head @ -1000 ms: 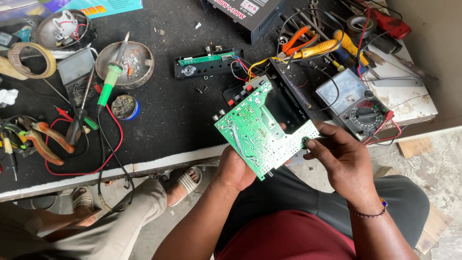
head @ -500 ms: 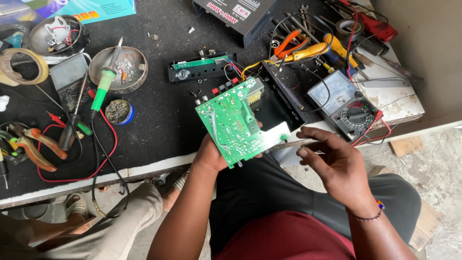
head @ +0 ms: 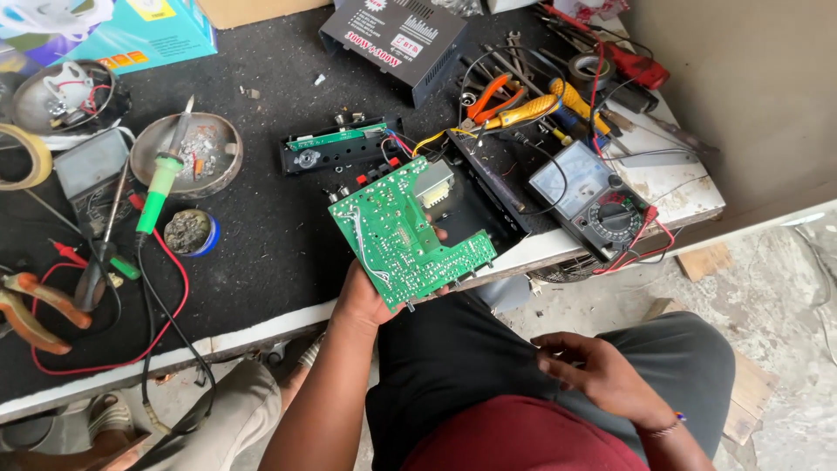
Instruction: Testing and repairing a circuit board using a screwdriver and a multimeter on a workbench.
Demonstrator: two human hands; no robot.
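My left hand [head: 366, 296] grips a green circuit board [head: 405, 235] by its near corner, solder side up, tilted above the front edge of the workbench. A small transformer [head: 433, 181] sits on the board's far side, over an open black metal case [head: 479, 196]. My right hand [head: 597, 371] rests on my right thigh with fingers loosely apart and nothing in it, well away from the board.
On the black bench top [head: 261, 227] lie a green-handled soldering iron [head: 161, 179] across a metal bowl [head: 196, 148], an analog multimeter [head: 588, 196], orange and yellow pliers [head: 510, 105], a black front panel [head: 340, 144], a black amplifier box [head: 397, 35], red and black leads [head: 166, 305]. Another person's leg [head: 218, 410] is at the lower left.
My right hand let go of the board's edge and dropped to my thigh. My left hand moved the board left and kept hold of it.
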